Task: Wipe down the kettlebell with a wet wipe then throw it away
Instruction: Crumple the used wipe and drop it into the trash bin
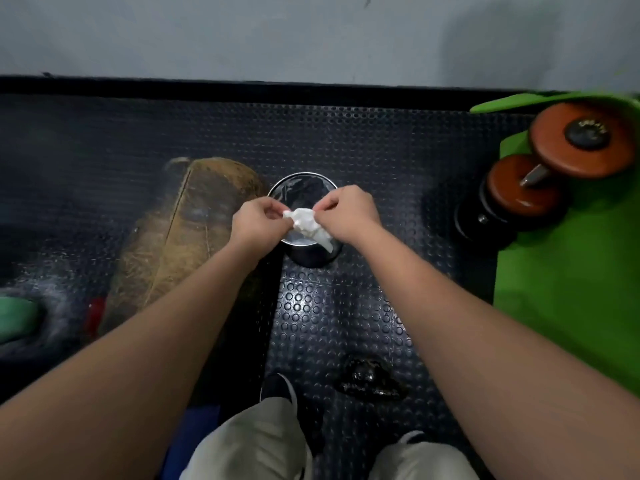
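1. Hands meet above a small round bin: we have our left hand and our right hand stretched out in front of us, close together, over its open mouth.
2. Between them we hold the wet wipe, a crumpled white wad. Our left fingers are curled shut and pinch its left end; our right fingers are closed on its upper right side. A loose tail of the wipe hangs down towards the near rim of the bin, below our right hand.
3. The wipe sits directly over the bin opening, touching both hands; we cannot tell whether its hanging tail touches the bin.
4. The bin stands on a dark studded rubber floor and appears lined with a thin clear bag.
5. The kettlebell, a dark glossy lump, rests on the floor near our right foot, well apart from both hands and below our right forearm.
6. To the right, orange-brown dumbbells lie at the edge of a green mat.
7. To the left of the bin, a brown fibrous sack-like object lies on the floor, partly hidden behind our left forearm.
8. Our light trousers and a dark shoe show at the bottom.
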A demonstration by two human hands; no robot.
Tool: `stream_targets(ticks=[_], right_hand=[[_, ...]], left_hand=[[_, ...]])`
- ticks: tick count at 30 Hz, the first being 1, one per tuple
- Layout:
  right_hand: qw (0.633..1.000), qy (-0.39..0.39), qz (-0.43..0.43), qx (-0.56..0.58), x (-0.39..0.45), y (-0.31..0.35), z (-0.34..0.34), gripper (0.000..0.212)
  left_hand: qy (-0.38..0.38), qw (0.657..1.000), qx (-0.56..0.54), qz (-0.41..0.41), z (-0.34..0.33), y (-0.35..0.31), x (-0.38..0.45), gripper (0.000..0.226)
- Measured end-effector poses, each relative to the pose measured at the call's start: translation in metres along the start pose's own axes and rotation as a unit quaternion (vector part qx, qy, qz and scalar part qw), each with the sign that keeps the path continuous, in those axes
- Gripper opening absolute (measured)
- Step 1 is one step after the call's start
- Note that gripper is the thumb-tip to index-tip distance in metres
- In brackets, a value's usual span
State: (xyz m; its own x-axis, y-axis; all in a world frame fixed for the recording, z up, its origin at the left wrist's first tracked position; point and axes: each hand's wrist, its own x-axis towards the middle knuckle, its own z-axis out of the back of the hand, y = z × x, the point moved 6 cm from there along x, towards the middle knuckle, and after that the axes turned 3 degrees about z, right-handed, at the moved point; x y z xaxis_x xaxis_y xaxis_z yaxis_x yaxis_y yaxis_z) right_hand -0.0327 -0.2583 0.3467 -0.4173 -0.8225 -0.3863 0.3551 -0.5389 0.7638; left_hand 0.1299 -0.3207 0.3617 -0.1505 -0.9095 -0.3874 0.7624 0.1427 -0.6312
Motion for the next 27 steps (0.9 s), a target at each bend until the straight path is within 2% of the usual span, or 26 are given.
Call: stream_targets(ticks=[6,18,23,27], right_hand=[[0.999,0.014,-0.043,0.013,0.018,0.022,0.005,0.023],[0.984,-0.053,-0.17,0.025,0.138,-0.043,-0.079,0.021],[0.977,-0.078,-0.198,0.01,0.168,-0.066,-0.109,0.019],[0.976,-0.097,-0.198,-0.001,0.183,-0.082,-0.13,0.018]], left_hand=[[0.03,0.999,0.038,-0.001,0.014,-0.018,0.024,0.008],[0.154,0.982,0.107,-0.007,-0.051,0.035,0.171,0.011],[0.189,0.979,0.073,0.034,-0.079,0.066,0.212,0.007],[0.217,0.974,0.047,0.049,-0.097,0.087,0.231,0.016]])
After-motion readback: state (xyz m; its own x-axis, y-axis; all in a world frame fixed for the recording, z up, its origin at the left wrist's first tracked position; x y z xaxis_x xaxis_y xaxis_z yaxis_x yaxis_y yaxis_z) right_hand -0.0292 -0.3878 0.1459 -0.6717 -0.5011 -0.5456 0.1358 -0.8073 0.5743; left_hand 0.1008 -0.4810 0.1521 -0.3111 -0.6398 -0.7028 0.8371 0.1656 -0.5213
